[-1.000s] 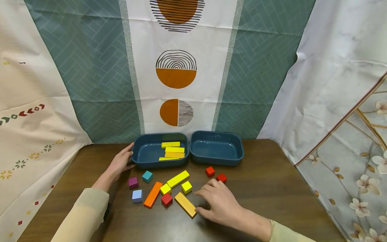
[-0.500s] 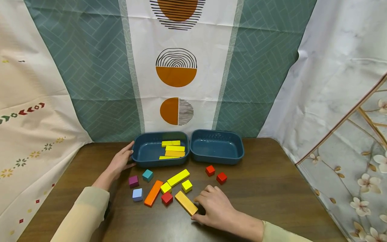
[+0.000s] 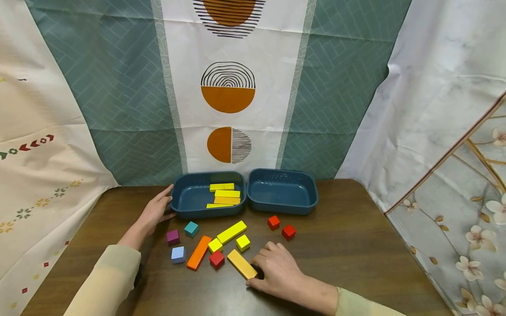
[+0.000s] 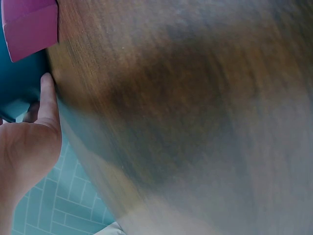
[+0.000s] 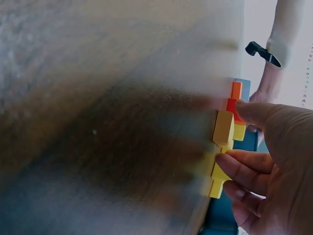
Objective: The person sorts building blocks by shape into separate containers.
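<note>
Beside the right hand (image 3: 276, 268); golden block (image 3: 240, 263)

Left arm: stretches from the near side toward the bench's (image 3: 356, 245) far edge, its pale cream cloth sleeve (image 3: 112, 272) ending above a bare wrist (image 3: 131, 237).
Left hand: left of middle, nearer the far-left corner than the near edge; fingers (image 3: 165, 192) extended toward the far edge, thumb (image 3: 169, 216) set apart.
Right arm: slants in from the near side, pale cream cloth cuff (image 3: 348, 302) behind a bare wrist (image 3: 322, 294).
Right hand (image 3: 274, 267): low over the near half, right of middle; fingers slightly bent, thumb (image 5: 252, 113) apart from them.
</note>
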`<state>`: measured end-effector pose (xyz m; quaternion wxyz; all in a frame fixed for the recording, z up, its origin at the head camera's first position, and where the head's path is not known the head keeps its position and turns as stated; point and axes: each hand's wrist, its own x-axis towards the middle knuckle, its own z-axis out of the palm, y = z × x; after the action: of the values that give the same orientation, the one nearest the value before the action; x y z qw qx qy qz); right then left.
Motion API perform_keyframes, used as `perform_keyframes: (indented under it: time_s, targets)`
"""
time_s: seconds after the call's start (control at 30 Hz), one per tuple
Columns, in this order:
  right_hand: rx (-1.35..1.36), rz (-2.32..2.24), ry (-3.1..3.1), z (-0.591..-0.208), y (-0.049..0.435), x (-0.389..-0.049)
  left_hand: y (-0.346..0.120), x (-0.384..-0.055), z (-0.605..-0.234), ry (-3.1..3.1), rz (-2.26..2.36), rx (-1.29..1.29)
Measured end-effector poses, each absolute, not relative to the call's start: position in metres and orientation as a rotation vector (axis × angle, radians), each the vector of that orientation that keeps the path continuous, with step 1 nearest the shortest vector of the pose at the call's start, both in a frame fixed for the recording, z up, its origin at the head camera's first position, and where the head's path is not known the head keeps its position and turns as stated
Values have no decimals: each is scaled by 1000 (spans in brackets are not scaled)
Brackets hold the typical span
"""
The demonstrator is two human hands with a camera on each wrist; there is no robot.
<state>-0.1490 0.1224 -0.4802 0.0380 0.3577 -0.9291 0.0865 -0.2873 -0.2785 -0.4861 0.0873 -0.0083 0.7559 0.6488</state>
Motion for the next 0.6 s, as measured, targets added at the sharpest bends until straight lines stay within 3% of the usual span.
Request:
perform_keyframes:
  time_s: [0.6]
  targets:
    - [1093,238,-2849,-483,122,-151,-278,-287,-485,2252,1921,-23]
